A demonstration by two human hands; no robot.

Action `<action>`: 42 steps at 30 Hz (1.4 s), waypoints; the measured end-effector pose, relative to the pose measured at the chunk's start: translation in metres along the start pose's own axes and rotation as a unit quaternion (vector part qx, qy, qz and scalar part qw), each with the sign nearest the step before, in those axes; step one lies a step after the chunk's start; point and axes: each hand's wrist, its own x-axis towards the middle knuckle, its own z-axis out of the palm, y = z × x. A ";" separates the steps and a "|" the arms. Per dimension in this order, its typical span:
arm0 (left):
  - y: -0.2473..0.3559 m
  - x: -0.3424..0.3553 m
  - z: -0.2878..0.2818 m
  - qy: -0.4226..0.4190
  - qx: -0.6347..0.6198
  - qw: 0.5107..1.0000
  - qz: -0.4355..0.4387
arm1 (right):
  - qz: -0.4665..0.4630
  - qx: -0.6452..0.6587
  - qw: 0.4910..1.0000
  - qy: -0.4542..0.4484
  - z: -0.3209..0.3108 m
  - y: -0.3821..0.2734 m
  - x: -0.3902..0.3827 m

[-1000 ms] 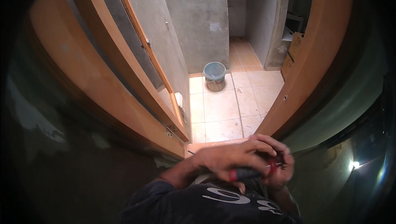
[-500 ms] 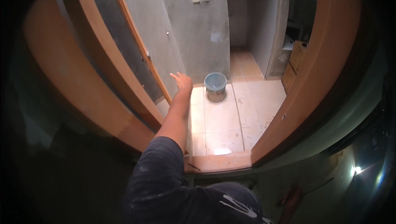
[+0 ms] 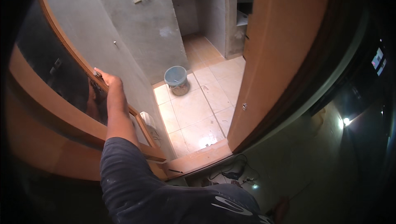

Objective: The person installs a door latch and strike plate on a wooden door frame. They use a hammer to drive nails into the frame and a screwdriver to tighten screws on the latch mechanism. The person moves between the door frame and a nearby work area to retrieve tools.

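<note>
My left arm reaches out to a wooden door (image 3: 62, 34) with a dark, glossy panel that mirrors the arm. My left hand (image 3: 110, 78) is closed on the door's edge, at the metal latch hardware (image 3: 96, 74); the palm side is hidden. Low on the right, in deep shadow, my right hand (image 3: 282, 210) is closed round a thin, long-shafted tool (image 3: 300, 192) that looks like a screwdriver. The wooden door frame (image 3: 264, 67) rises on the right, with a small metal-edged hole (image 3: 244, 106) in it.
A grey bucket (image 3: 176, 76) stands on the pale tiles (image 3: 194, 114) beyond the threshold (image 3: 206, 158). A small dark stick (image 3: 175, 171) lies on that threshold. Near my feet is a corded power tool (image 3: 236, 175). Bare grey walls (image 3: 140, 30) enclose the room.
My left hand has gone from reaching with spread fingers to holding the door's edge. The door has swung toward me. The view has turned right, so the bucket appears further left.
</note>
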 end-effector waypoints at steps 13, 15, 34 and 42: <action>0.051 -0.143 -0.130 0.423 -0.420 0.799 0.080 | 0.127 0.252 0.941 -0.189 0.030 -0.078 0.063; 0.053 -0.184 -0.143 0.442 -0.533 0.718 0.076 | 0.112 0.269 0.936 -0.200 0.040 -0.075 0.072; -0.001 -0.393 -0.189 -0.145 -0.970 -0.142 0.135 | 0.109 0.321 0.907 -0.251 0.003 -0.138 0.129; -0.003 -0.444 -0.190 -0.059 -0.985 -0.094 0.130 | 0.102 0.316 0.906 -0.261 0.008 -0.131 0.122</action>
